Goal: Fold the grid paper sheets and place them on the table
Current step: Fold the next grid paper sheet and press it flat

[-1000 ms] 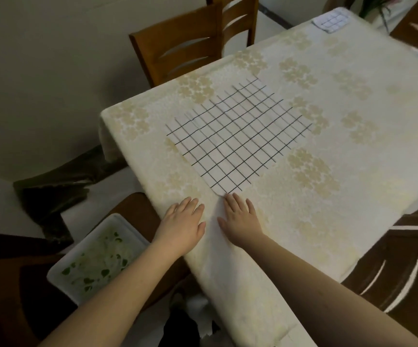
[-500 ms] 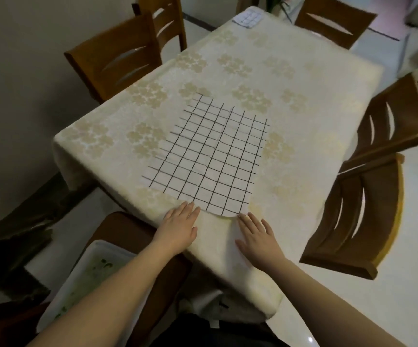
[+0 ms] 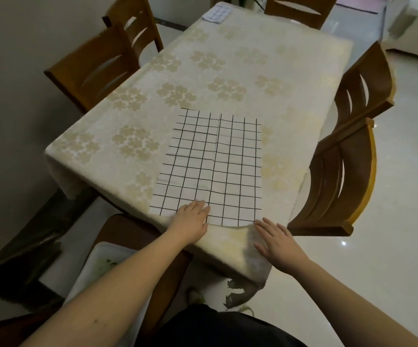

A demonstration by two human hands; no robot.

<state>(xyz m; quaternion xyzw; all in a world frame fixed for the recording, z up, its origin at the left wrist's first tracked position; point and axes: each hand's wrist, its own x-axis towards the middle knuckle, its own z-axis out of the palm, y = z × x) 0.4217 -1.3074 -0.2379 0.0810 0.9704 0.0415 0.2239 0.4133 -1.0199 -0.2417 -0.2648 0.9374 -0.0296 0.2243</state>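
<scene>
A white sheet of paper ruled with a black square grid (image 3: pixel 210 166) lies flat and unfolded on the table covered by a cream cloth with pale gold flower clusters (image 3: pixel 228 78), its near edge along the table's near edge, closer to the near right corner. The left hand (image 3: pixel 192 220) rests palm down with straight fingers on the sheet's near edge. The right hand (image 3: pixel 276 242) lies flat with fingers spread on the cloth at the near right corner, fingertips just beside the sheet's corner. A small folded grid paper (image 3: pixel 217 13) sits at the table's far edge. Brown wooden chairs (image 3: pixel 348 176) stand around the table.

grid paper sheet (image 3: pixel 213 166): matt (creased) | tablecloth (image 3: pixel 228 78): woven cloth; chairs (image 3: pixel 95 68): wood
</scene>
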